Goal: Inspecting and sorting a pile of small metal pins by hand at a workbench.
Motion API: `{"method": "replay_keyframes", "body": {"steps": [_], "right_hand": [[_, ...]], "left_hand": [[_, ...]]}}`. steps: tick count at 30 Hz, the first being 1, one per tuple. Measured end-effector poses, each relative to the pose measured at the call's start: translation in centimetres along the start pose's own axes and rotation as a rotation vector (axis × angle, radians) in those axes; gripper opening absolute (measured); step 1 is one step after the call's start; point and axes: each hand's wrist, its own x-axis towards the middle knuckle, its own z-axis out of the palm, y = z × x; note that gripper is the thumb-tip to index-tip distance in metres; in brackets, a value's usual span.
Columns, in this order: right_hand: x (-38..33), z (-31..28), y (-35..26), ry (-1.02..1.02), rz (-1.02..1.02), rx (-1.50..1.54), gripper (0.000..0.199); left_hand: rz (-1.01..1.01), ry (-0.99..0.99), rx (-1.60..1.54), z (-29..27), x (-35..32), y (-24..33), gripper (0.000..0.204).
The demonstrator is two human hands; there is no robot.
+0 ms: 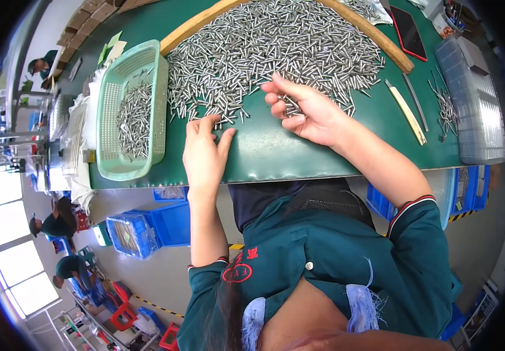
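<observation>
A broad heap of short silvery metal pins [276,44] covers the far middle of the green table. My right hand [314,114] is turned palm up at the heap's near edge. Its fingers curl inward, and a few pins show in the hollow between them and the thumb. On the left, my left hand [202,149] rests on the table with thumb and fingers apart. Its fingertips reach the loose pins at the heap's near left edge. Beside it stands a pale green perforated basket [160,117] with more pins inside.
Wooden strips [369,32] border the heap. To the right lie a yellow cutter knife [407,114], a thin metal rod [416,102], a red-edged phone [407,35] and longer pins [444,111] beside a clear plastic case [472,105]. Blue bins [170,225] stand below the table.
</observation>
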Motion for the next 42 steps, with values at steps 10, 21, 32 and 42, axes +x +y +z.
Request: {"method": "replay_keyframes", "body": {"steps": [10,21,32,42], "right_hand": [[0.2,-0.3,-0.2,-0.02,0.027,-0.07,0.033],[-0.2,0.3,-0.3,0.041,-0.049,-0.205,0.035],[-0.7,0.6,-0.3,-0.016,-0.141,-0.449,0.029],[-0.6,0.6,0.0,-0.007,-0.124,-0.417,0.027]], "left_hand": [[0.386,-0.031,-0.056,1.8,0.9,1.0,0.02],[0.073,0.013,-0.02,1.0,-0.4,1.6,0.038],[0.1,-0.186,-0.058,-0.3,0.4,-0.1,0.014],[0.279,-0.063,0.056,-0.4,-0.9,-0.3,0.013]]}}
